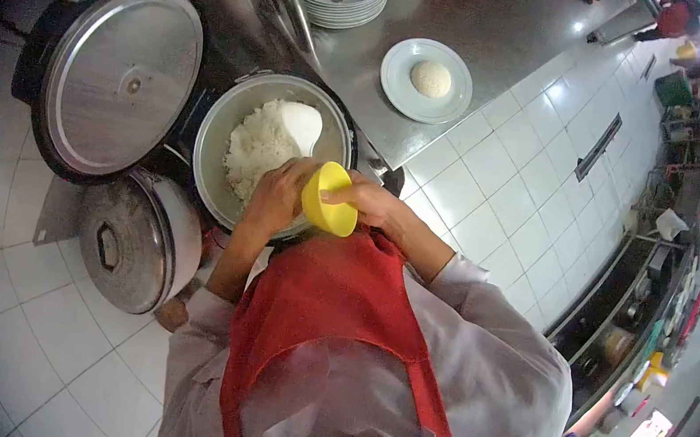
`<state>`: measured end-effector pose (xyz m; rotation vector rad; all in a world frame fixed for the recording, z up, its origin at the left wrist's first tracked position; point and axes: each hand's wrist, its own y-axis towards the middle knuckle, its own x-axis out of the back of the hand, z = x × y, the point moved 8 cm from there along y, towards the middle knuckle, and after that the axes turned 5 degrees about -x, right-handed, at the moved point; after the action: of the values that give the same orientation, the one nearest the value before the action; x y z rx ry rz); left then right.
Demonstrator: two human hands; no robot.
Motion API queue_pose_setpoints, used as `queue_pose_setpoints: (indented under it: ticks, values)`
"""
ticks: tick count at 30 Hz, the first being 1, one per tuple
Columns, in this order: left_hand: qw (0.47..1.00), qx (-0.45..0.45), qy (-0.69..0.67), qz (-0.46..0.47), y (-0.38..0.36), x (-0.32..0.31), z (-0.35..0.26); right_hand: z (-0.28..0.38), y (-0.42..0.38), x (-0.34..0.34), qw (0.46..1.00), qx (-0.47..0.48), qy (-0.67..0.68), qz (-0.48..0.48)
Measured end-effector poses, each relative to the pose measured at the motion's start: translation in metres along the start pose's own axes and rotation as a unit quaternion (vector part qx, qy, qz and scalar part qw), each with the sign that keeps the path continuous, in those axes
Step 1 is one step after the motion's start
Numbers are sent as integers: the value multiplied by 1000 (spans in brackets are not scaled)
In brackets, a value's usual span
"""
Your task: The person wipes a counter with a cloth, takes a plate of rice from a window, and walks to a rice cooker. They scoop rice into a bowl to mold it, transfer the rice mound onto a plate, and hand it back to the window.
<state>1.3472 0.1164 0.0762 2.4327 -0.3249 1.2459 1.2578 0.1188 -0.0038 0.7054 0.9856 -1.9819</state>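
Right hand (370,205) is gripping the yellow bowl (328,198) over the rice cooker pot (218,124), left hand (277,195) cupping its mouth; loose pressing risks rice (257,147) spilling onto the floor (498,186).

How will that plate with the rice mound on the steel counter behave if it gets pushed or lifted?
The plate looks like glazed ceramic, so it is probably stiff, breakable, and likely to slide easily on the smooth steel counter. The rice mound sits loose in the middle with only a shallow rim around it; tilting may let it shift or crumble.
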Motion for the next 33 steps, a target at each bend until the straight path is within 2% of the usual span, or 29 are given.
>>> queue_pose_setpoints:
  ticks: [1, 2, 3, 4, 5, 6, 7, 8, 10, 11, 12, 13, 15, 16, 18, 20, 22, 23, 25, 26, 28, 29, 31, 33]
  values:
    - [999, -41, -14, -15, -3, 6, -2, -2, 1, 1, 1000, 9, 4, 0]
    - [1000, 1, 21, 11, -19, 12, 19, -6, 2, 4, 999, 10, -37, -2]
    - [984, -57, 126, -117, -23, 57, 13, -8, 1, 6, 997, 12, -78, -7]
    - [950, -19, 202, -236, -36, 105, 11, -6, -3, 5, 997, 22, -73, -10]
    - [831, 62, 142, -534, -72, 148, 30, -1, -7, 1, 995, 33, -95, -10]
    - [723, 134, 474, -485, -83, 199, 10, 2, -13, -4, 992, 42, -115, -10]
    - [663, 272, 308, -626, -119, 226, 37, 2, -18, -7, 990, 50, -133, -12]
    - [567, 310, 285, -708, -112, 245, 18, 3, -21, -9, 990, 64, -128, -9]
    - [737, 255, 313, -542, -246, 325, 244, -1, -23, -6, 987, 69, -143, -14]
    - [759, 271, 142, -574, -219, 315, 224, -1, -24, -6, 984, 68, -166, -14]
    - [735, 276, -47, -618, -190, 299, 201, 1, -27, -6, 984, 71, -166, -12]
    - [669, 287, -199, -656, -160, 280, 173, 8, -33, -8, 975, 95, -198, -22]
    - [683, 307, -192, -634, -161, 275, 182, 14, -46, -12, 966, 113, -232, -20]
    - [693, 329, -182, -615, -175, 272, 191, 21, -55, -4, 957, 130, -252, -57]
    - [765, 274, 36, -582, -247, 276, 258, 36, -71, 9, 940, 169, -277, -107]
    - [808, 209, 295, -465, -223, 244, 189, 57, -92, 21, 929, 215, -275, -119]
    - [828, 15, 214, -518, -214, 188, 130, 85, -111, 24, 919, 274, -260, -114]
    - [825, 23, 218, -521, -208, 172, 104, 98, -120, 22, 911, 307, -249, -116]
    - [915, -43, 243, -318, -162, 129, 49, 112, -123, 22, 915, 289, -255, -119]
    - [916, -31, 224, -331, -167, 105, 53, 118, -121, 22, 917, 278, -256, -129]
    - [904, -82, 289, -306, -170, 72, 40, 122, -112, 14, 915, 260, -275, -140]
    - [902, -82, 284, -314, -172, 64, 36, 123, -108, 12, 914, 241, -288, -153]
    - [882, -56, 360, -299, -175, 48, 33, 121, -97, 10, 917, 211, -302, -154]
    - [882, -56, 349, -312, -183, 35, 40, 120, -85, 7, 919, 180, -316, -150]
